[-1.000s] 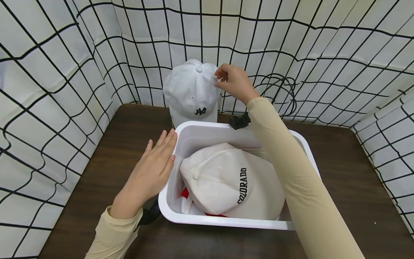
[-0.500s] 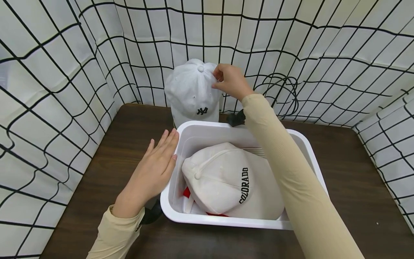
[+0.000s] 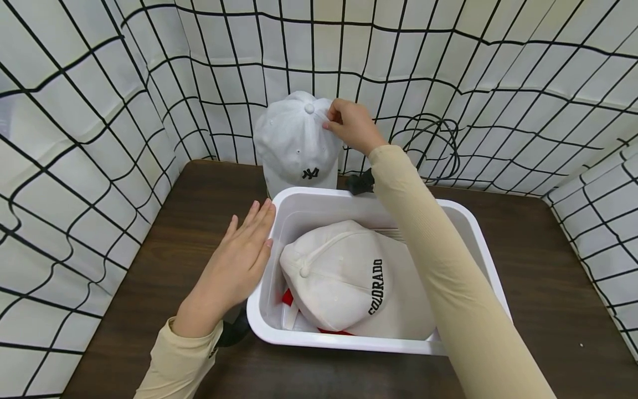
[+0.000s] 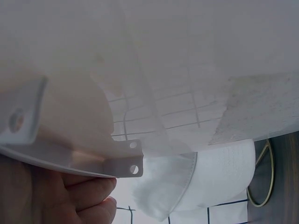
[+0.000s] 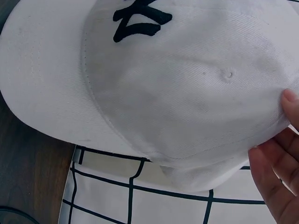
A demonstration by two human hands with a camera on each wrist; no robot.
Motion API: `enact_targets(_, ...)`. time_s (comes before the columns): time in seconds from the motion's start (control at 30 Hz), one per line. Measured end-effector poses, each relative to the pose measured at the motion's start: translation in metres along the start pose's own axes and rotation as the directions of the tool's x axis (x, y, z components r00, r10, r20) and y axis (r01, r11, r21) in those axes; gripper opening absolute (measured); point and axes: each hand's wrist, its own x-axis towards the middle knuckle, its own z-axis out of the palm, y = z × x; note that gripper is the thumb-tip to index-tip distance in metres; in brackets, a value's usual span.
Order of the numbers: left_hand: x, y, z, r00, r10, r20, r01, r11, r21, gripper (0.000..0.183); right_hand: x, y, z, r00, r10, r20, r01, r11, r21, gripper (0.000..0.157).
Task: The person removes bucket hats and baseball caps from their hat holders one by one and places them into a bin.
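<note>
A white baseball cap (image 3: 286, 138) with a dark NY logo stands behind the bin, brim down. My right hand (image 3: 355, 127) pinches the side of its crown; in the right wrist view the thumb (image 5: 290, 103) presses the front of the fabric and the fingers curl behind the edge. My left hand (image 3: 231, 266) lies with straight fingers along the left rim of the white plastic bin (image 3: 349, 342). From below, the left wrist view catches its fingertips (image 4: 93, 191) under the rim. Inside the bin lies a cream cap (image 3: 339, 277) lettered COLORADO, with bits of red showing beneath it.
A wall covered in black-and-white grid cloth (image 3: 399, 55) rises behind and to both sides of the dark wooden table (image 3: 528, 266). Coiled dark cable (image 3: 438, 144) sits at the back right. A thin gold wire loop (image 4: 270, 175) shows beside the white cap's brim.
My right hand has shifted slightly left onto the white cap, its thumb and fingers closing on the crown's side. The left hand keeps its place at the bin's rim.
</note>
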Motion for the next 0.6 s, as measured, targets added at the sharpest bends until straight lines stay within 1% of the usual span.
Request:
enact_targets(0.13,-0.0004,-0.0004,0.0007,1.0,-0.002,0.003,0.002,1.0,0.0,0.053,-0.0013,0.0008,0.0012,1.0,-0.01,-0.001,0.01,1.0,0.01,0.019)
enact_targets(0.37,-0.0002,-0.0006,0.0008,1.0,-0.001,-0.001,0.001,1.0,0.0,0.054,-0.0035,0.002,0.0014,1.0,0.016,-0.016,-0.015,0.995,0.102,0.016)
enact_targets(0.6,-0.0004,-0.0003,0.0005,1.0,-0.001,-0.006,0.001,1.0,0.0,0.054,-0.0039,-0.001,0.0013,0.999,0.028,-0.041,-0.023,0.992,0.121,0.016)
